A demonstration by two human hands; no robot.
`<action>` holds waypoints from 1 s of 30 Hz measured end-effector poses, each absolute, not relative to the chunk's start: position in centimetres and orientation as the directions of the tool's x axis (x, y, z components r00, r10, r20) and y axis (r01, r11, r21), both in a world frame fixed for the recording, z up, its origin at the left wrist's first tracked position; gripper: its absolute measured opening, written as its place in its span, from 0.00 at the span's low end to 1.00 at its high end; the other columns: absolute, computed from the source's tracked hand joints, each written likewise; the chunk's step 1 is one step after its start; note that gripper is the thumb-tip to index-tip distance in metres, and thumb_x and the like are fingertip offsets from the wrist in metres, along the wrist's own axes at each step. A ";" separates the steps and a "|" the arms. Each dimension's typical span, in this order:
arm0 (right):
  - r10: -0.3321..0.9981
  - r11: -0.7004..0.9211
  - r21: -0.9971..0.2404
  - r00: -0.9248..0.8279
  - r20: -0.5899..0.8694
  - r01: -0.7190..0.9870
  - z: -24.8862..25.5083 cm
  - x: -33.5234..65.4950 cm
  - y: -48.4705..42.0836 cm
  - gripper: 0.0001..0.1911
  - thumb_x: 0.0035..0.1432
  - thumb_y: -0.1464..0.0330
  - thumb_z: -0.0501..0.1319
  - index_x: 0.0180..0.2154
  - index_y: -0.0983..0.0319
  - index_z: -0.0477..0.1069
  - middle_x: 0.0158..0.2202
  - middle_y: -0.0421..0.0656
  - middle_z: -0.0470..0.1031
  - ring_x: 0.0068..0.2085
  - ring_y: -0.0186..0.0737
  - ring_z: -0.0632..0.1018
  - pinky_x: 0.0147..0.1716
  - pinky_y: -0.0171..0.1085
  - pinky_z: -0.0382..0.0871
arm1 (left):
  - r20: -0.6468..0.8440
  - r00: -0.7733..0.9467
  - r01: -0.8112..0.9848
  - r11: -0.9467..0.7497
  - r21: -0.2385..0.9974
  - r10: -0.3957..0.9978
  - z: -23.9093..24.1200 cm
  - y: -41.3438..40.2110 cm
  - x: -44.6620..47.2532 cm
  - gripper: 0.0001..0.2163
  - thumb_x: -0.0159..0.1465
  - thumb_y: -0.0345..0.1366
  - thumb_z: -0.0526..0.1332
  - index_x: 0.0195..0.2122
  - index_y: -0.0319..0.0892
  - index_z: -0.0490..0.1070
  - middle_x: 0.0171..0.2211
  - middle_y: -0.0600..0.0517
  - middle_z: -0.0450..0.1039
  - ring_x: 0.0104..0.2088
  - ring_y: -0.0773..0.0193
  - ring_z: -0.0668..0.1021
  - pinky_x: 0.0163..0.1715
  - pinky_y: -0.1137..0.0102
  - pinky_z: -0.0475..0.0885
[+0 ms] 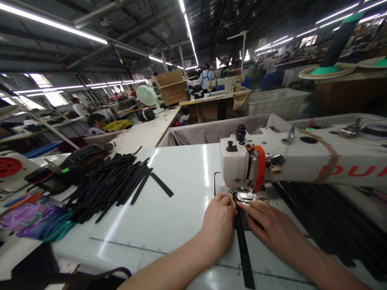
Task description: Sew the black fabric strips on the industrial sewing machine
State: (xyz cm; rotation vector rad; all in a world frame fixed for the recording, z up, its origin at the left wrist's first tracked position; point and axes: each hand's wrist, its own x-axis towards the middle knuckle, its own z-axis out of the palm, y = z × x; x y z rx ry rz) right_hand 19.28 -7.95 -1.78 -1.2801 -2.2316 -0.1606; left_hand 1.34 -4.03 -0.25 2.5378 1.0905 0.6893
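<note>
A black fabric strip (244, 253) runs from under the needle area of a white sewing machine (290, 155) toward me over the table. My left hand (220, 219) is closed on the strip's left side, fingers bent close to the presser foot (245, 196). On the other side, my right hand (269, 219) rests with fingers extended, its index fingertip touching the strip just in front of the foot. The stitching point itself is partly hidden behind my fingers.
A pile of short black strips (111, 183) lies on the white table (178, 217) at left, beside a purple-teal pouch (45, 221). Long black strips (329, 221) lie right of my right hand. A fabric-lined bin (205, 131) borders the far edge. Co-workers sit and stand farther back.
</note>
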 end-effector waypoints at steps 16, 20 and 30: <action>0.762 0.558 -0.207 -0.398 0.511 0.804 -1.3 19.2 -8.5 0.15 0.63 0.74 0.52 0.49 0.61 0.70 0.42 0.46 0.77 0.42 0.42 0.78 0.41 0.43 0.75 | 0.307 0.565 0.610 -0.638 0.470 0.766 0.0 -3.4 1.4 0.08 0.66 0.25 0.55 0.34 0.40 0.73 0.43 0.47 0.75 0.45 0.56 0.73 0.50 0.59 0.73; 0.781 0.589 -0.306 -0.431 0.452 0.748 -0.1 19.2 -9.1 0.10 0.63 0.73 0.53 0.40 0.59 0.73 0.36 0.42 0.76 0.38 0.38 0.77 0.39 0.38 0.72 | 0.292 0.565 0.594 -0.626 0.505 0.772 0.5 -3.2 1.3 0.09 0.65 0.24 0.56 0.29 0.40 0.72 0.41 0.48 0.75 0.43 0.57 0.73 0.49 0.61 0.72; 0.740 0.670 -0.334 -0.557 0.378 0.663 0.8 19.0 -9.5 0.11 0.63 0.72 0.54 0.30 0.60 0.72 0.28 0.39 0.72 0.31 0.34 0.73 0.31 0.35 0.64 | 0.259 0.563 0.627 -0.609 0.486 0.785 0.8 -3.3 1.1 0.09 0.64 0.24 0.57 0.30 0.40 0.72 0.37 0.49 0.75 0.41 0.57 0.73 0.47 0.62 0.71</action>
